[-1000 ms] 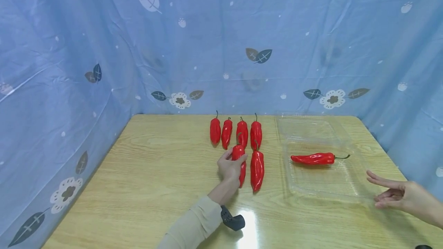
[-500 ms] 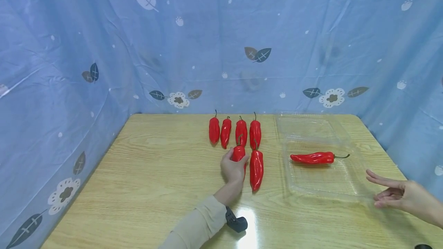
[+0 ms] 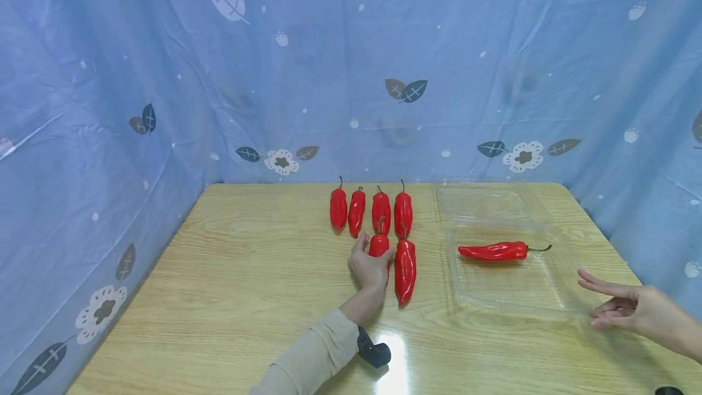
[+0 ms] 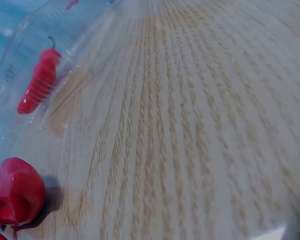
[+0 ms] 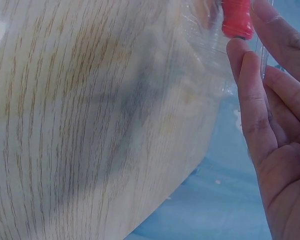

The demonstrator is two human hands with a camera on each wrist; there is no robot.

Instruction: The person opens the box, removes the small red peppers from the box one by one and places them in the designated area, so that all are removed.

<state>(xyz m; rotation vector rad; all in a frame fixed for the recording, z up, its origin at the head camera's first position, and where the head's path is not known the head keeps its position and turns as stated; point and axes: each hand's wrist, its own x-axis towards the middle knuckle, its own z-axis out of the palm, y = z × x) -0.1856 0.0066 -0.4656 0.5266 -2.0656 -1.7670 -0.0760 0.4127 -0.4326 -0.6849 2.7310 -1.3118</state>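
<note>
My left hand (image 3: 368, 270) has its thumb and fingers around a red pepper (image 3: 379, 245), stem pointing away, on the wooden table. Just right of it lies a second red pepper (image 3: 405, 273). Another pepper (image 3: 493, 251) lies sideways in a clear plastic container (image 3: 515, 307), its stem toward the right; the left wrist view shows this pepper (image 4: 41, 80) as well. By the container's right edge, my right hand (image 3: 638, 313) has its fingers extended and holds nothing. Whether it touches the container I cannot tell. My left hand hides the lower part of the gripped pepper.
Behind the left hand several red peppers (image 3: 356, 212) lie in a row, stems toward the back. The container's clear lid (image 3: 482, 203) is folded back behind it. A blue patterned curtain (image 3: 351, 66) rises at the table's rear and sides.
My left hand has moved slightly away from me along the pepper during the first half second, covering more of its lower part. Since then it is nearly still. The right hand stays put.
</note>
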